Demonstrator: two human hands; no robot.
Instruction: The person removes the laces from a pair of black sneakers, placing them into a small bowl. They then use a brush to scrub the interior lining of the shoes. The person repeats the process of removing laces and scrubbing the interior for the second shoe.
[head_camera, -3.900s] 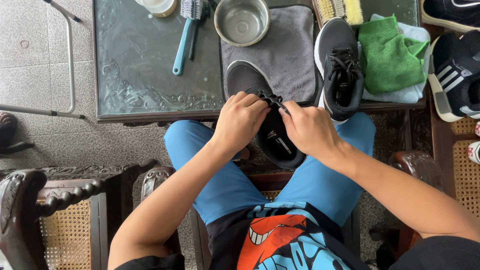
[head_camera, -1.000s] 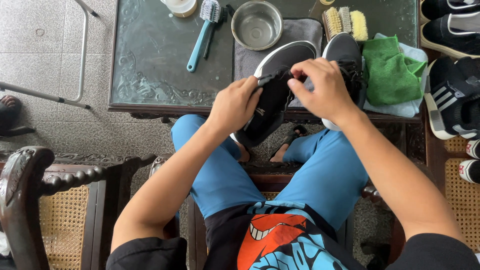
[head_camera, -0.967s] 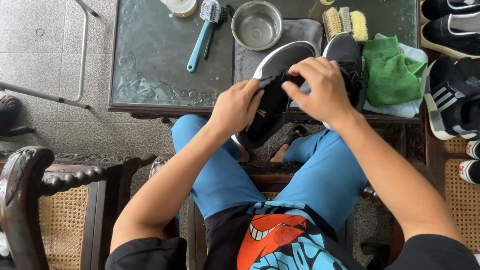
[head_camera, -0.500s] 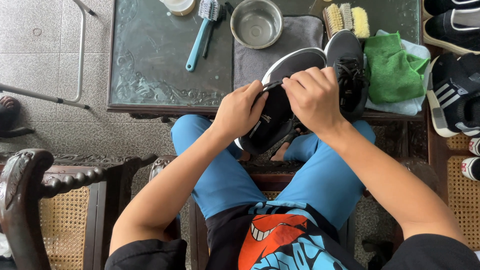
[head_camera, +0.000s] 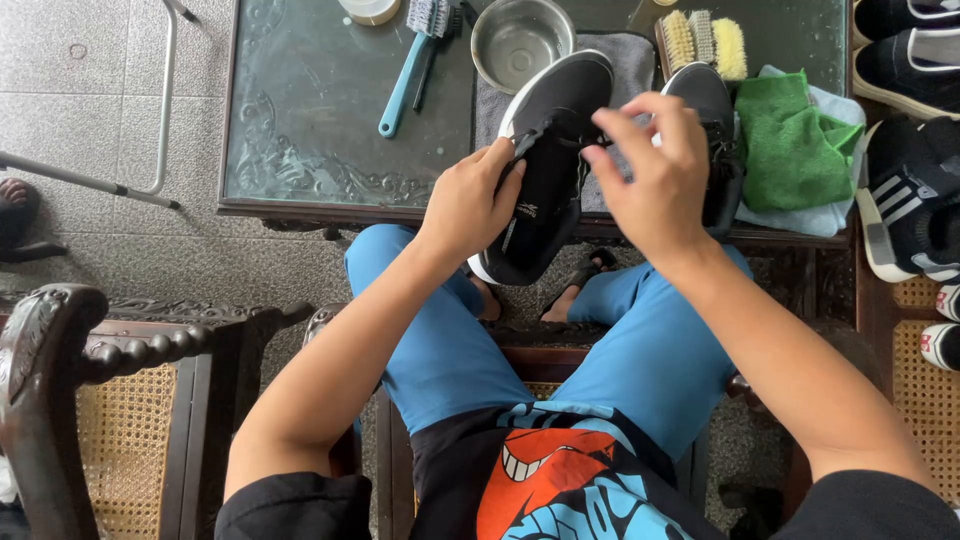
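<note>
A person's left hand closes around the side of a black sneaker with a white sole edge. The sneaker is held above the lap, between both hands, its long axis tilted, toe pointing up and away toward the glass table. To its right, the right hand pinches the black lace with curled fingertips.

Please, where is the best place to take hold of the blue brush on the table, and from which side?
Grip the blue brush by its long handle, probably from the left, where the glass is bare. The handle slants toward the person; the bristle head lies at the far end, close to the bowl.
</note>
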